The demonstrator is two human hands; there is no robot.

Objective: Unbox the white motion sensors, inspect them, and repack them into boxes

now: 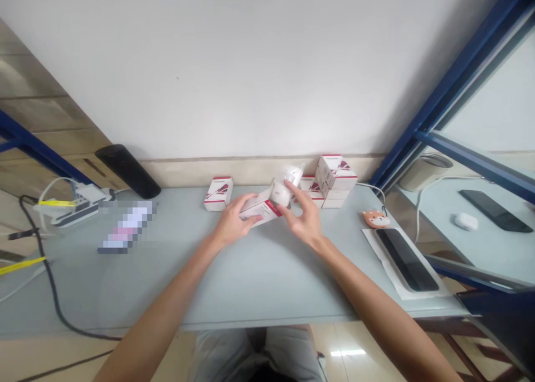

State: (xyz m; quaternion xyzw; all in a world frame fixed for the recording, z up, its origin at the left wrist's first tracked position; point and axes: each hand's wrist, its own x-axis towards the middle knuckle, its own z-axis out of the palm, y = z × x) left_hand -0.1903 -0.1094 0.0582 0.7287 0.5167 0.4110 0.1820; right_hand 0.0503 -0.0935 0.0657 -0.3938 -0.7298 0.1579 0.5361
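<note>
My left hand grips a small white and red cardboard box, which lies tilted above the desk with its end toward the right. At that end is a white object in clear plastic wrap, partly outside the box. The fingers of my right hand are closed on this wrapped object; its exact kind cannot be made out. Behind and left stands a similar box. To the right, beyond my right hand, is a stack of such boxes, with another box beside it, partly hidden.
A phone with a pixelated screen lies left, near a power strip, cables and a black cylinder. On the right are an orange animal-face case and a dark phone on a white sheet. A blue-framed mirror borders the desk.
</note>
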